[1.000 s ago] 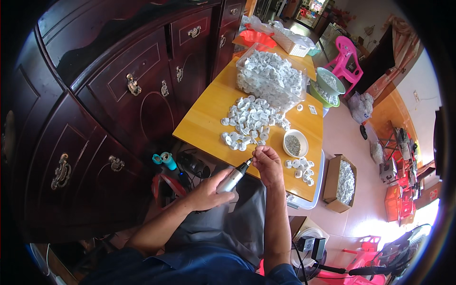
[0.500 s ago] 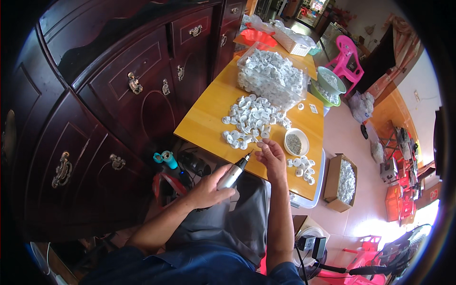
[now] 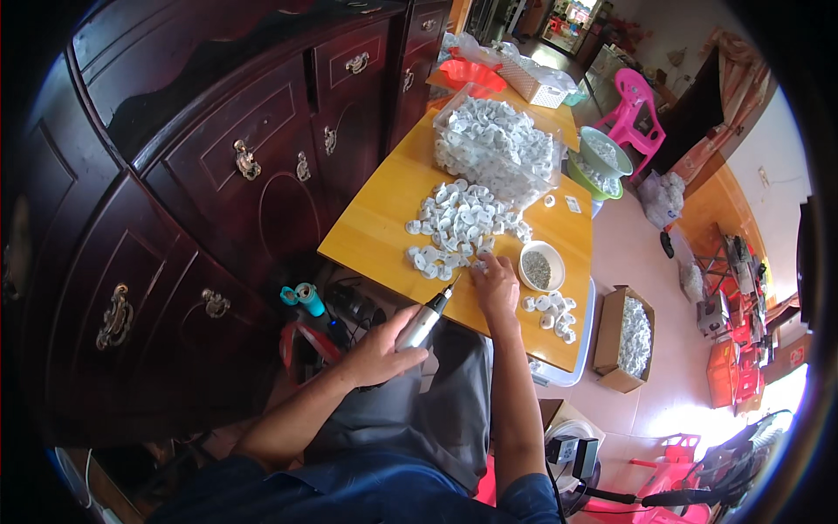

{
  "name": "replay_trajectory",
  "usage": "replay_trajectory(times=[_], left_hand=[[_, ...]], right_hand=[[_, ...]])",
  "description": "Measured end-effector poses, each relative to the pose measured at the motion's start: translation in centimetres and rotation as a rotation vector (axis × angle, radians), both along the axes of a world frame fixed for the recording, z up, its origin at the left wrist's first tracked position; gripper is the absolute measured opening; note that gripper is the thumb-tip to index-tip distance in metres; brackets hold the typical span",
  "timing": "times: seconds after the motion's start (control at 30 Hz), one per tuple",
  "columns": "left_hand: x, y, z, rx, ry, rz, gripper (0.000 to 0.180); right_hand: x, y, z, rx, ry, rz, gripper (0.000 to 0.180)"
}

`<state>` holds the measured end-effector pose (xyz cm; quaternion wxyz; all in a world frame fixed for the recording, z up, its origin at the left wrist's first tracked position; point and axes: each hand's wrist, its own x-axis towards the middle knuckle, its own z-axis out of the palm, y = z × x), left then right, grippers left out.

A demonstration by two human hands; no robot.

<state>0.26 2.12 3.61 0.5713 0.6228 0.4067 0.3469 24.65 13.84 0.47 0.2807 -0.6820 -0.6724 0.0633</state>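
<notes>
My left hand [image 3: 390, 348] is wrapped round a silver and black electric screwdriver [image 3: 422, 324], whose thin bit points up and away over the table's near edge. My right hand [image 3: 496, 290] is down at the near side of a loose pile of small white plastic pieces [image 3: 467, 216]. Its fingers are bent together on one white piece [image 3: 479, 265], which they partly hide. Just right of that hand stands a round white bowl [image 3: 559, 277] with many tiny metal parts [image 3: 537, 269], apparently screws. A smaller group of white pieces [image 3: 552, 314] lies nearer, below the bowl.
A clear bin [image 3: 552, 182] heaped with white pieces stands at the back of the yellow wooden table [image 3: 367, 223]. Dark cabinets [image 3: 236, 166] rise at the left. A cardboard box [image 3: 605, 349] of white pieces, stacked basins [image 3: 621, 166] and a pink chair [image 3: 635, 122] are on the right.
My right hand has moved down and slightly left from above the table to the pile's near side, its fingers now turned downward. The left hand and screwdriver have hardly moved.
</notes>
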Motion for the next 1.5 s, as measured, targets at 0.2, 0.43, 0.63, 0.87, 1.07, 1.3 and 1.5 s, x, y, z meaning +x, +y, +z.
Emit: replay_trajectory(times=[0.2, 0.43, 0.63, 0.87, 1.07, 1.3, 1.5], left_hand=[[-0.1, 0.0, -0.4, 0.012, 0.013, 0.001, 0.071], [0.0, -0.1, -0.3, 0.035, 0.005, 0.001, 0.072], [0.1, -0.2, 0.1, -0.045, 0.050, -0.026, 0.071], [0.1, -0.3, -1.1, 0.096, -0.012, -0.024, 0.069], [0.2, -0.3, 0.3, -0.027, 0.040, -0.054, 0.073], [0.0, -0.3, -0.1, -0.060, 0.071, -0.059, 0.073], [0.1, -0.2, -0.5, -0.026, 0.093, -0.062, 0.073]], right_hand=[[0.3, 0.3, 1.4, -0.082, -0.130, 0.054, 0.025], [1.8, -1.3, 0.7, 0.043, 0.047, 0.044, 0.026], [1.7, -2.7, -1.8, -0.070, 0.845, 0.043, 0.012], [-1.0, -4.0, -1.0, -0.149, 1.048, 0.150, 0.003], [-1.2, -4.6, -1.3, -0.250, 1.119, 0.201, 0.014], [-2.0, -5.3, -1.0, -0.292, 1.164, 0.219, 0.024], [-2.1, -5.4, -1.1, -0.276, 1.205, 0.214, 0.025]])
